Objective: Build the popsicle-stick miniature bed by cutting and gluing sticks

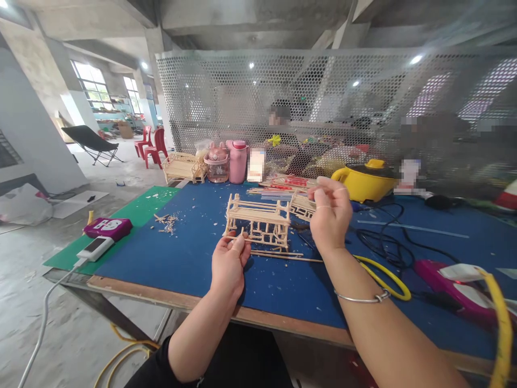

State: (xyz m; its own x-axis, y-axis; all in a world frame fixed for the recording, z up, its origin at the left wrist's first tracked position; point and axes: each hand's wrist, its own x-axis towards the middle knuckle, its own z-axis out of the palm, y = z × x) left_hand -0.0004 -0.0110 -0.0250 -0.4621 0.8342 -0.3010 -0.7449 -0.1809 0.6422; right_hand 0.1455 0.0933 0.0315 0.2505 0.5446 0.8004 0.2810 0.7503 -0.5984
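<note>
Head view: my left hand (229, 262) rests low on the blue mat (181, 253), fingertips pinched on a thin stick at the front foot of the stick frame (258, 221). The frame is pale wood, open lattice, a long rail on top with short posts, standing upright mid-table. My right hand (330, 213) is raised just right of it, fingers curled together; whether they pinch anything I cannot tell. Loose sticks (283, 254) lie under the frame. Behind: pink bottle (237, 160), yellow pot (365, 179), a second wooden model (183, 167)
</note>
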